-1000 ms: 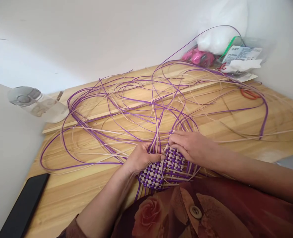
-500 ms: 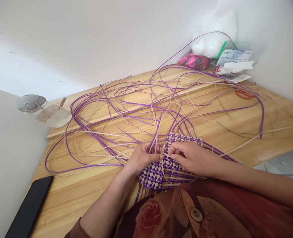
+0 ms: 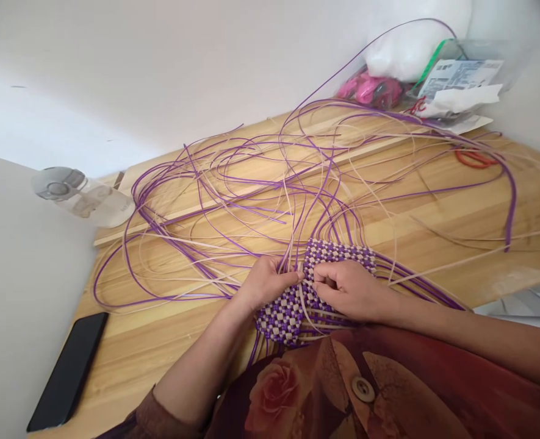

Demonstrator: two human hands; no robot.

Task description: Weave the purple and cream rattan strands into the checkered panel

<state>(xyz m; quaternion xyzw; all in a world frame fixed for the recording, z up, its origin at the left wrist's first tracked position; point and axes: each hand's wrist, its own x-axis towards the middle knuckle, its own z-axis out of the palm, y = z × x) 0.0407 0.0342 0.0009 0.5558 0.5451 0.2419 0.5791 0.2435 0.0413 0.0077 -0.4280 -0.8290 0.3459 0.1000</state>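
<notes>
A woven piece [image 3: 281,317] in a purple and beige checkered pattern lies at the table's front edge, with many loose strips running out of it. My left hand [image 3: 270,283] grips its left part, thumb on top near a short upright beige strip. Just to the right, my right hand [image 3: 352,289] is closed over the weave, thumb and forefinger pinched at a thin beige strip [image 3: 309,283]. The far end of that strip is lost among the weaving. Below my right hand, parallel purple and beige strips stretch toward my shirt.
Long purple and beige strips [image 3: 151,225] loop across the wooden table [image 3: 141,360]. A clear bottle with a grey lid [image 3: 59,183] is at left, above a black phone [image 3: 68,372]. Orange-handled scissors [image 3: 475,160] and plastic bags [image 3: 398,58] sit at back right.
My view has shifted slightly, so the back-right items appear higher and farther right. Both hands stay at the same spot on the weave; the right fingers have curled in a little more.
</notes>
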